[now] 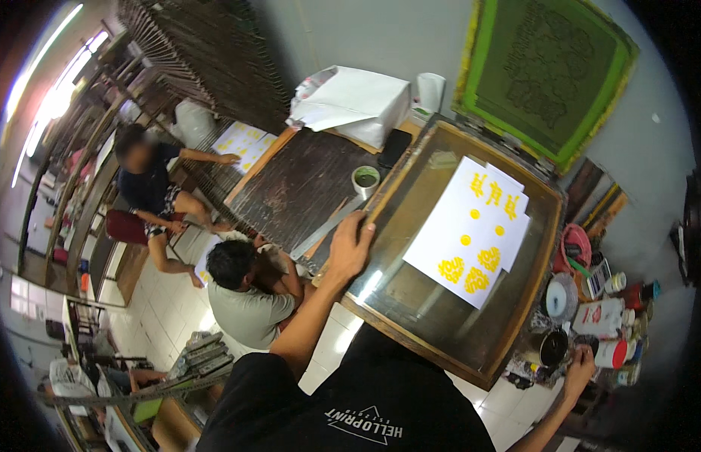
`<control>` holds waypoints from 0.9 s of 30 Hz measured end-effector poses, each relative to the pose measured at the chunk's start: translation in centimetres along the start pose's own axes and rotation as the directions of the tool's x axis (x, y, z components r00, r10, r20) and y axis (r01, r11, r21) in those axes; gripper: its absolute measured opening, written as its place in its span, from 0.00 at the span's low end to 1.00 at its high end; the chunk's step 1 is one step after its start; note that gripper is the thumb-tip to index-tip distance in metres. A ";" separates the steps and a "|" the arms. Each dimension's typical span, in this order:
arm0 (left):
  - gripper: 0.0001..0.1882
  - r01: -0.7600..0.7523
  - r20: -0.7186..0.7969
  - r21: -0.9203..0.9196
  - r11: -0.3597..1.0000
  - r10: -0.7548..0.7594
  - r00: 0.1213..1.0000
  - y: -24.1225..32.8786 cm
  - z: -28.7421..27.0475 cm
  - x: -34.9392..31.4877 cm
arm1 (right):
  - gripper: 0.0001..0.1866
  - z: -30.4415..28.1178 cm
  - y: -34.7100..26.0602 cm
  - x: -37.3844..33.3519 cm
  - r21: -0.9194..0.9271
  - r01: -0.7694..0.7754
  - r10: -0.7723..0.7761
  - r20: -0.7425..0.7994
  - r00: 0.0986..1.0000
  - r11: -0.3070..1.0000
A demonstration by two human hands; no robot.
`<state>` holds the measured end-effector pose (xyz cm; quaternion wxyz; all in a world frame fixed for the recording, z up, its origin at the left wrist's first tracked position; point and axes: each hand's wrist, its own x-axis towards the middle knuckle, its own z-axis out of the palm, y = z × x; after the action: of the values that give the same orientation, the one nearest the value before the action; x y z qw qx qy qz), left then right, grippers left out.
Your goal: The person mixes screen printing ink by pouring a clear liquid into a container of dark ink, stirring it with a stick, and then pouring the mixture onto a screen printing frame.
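Observation:
My left hand (pixel 349 247) rests on the left wooden edge of a glass-topped table (pixel 381 297), its fingers stretched out and holding nothing. On the glass lies a small stack of white sheets (pixel 443 239) with yellow printed shapes. Above the far side of the table stands a raised screen-printing frame (pixel 471 75), green with a dark pattern. Out at the lower right, my right hand (pixel 579 373) is among jars and tubs, its fingers closed by a small dark object. What it grips is partly hidden. A dark-filled cup (pixel 552 348) stands just left of it.
A roll of tape (pixel 365 179), a metal ruler (pixel 324 227) and a dark phone (pixel 395 148) lie on the dark side table (pixel 290 177). A white package (pixel 358 105) stands behind. Left, one person (pixel 252 297) crouches close by; another (pixel 143 177) sits near a drying rack (pixel 207 56).

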<state>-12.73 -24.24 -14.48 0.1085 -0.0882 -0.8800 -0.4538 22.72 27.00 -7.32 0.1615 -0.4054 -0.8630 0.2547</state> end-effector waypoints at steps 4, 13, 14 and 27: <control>0.25 0.014 -0.025 0.012 1.000 -0.014 1.000 -0.4 -1.1 -1.1 | 0.07 -0.2 -0.3 0.5 0.202 -0.077 0.052 0.130 0.990 0.976; 0.27 0.045 0.024 0.015 0.999 -0.045 0.999 0.8 0.3 -0.8 | 0.10 -1.2 -2.4 0.0 0.243 -0.173 0.143 0.138 0.980 0.954; 0.27 0.064 0.032 0.019 0.998 -0.065 0.997 2.7 0.3 -0.5 | 0.12 -0.8 -0.5 0.6 -0.046 0.062 -0.063 -0.023 0.998 0.997; 0.26 0.044 0.092 -0.082 0.996 -0.036 0.995 0.2 0.4 -0.9 | 0.09 -0.6 -3.8 0.7 0.207 -0.095 0.078 0.087 0.993 0.974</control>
<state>-11.88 -23.88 -14.82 0.0556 -0.0956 -0.8658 -0.4880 20.23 25.65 -4.59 0.1585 -0.4130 -0.8183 0.3670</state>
